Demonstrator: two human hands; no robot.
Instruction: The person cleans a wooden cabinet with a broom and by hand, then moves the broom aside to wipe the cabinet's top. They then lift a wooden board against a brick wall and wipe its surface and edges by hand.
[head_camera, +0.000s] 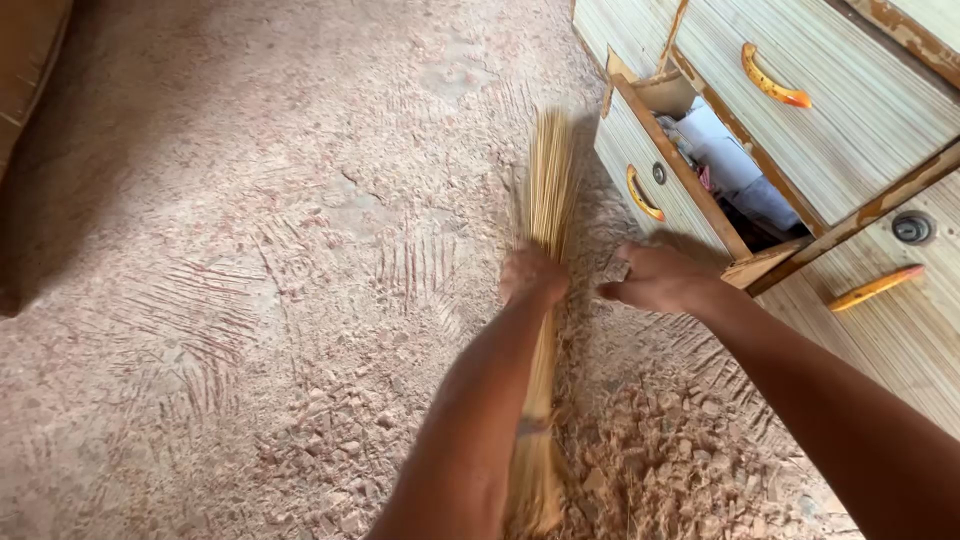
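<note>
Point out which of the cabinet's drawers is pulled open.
The lower-left drawer beside the right hand is open, its front jutting out and its contents showing. The drawer above it, with the orange handle, sits closed.

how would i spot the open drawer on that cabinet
Look at the striped pale wooden cabinet along the right side, above the dusty floor. The open drawer juts out just beyond the right hand; unlike its shut neighbours, it shows white items inside.

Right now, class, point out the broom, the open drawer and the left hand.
broom (550, 180), head view, on the bristle bundle.
open drawer (640, 150), head view, on its striped front.
left hand (533, 275), head view, on its back.
</note>
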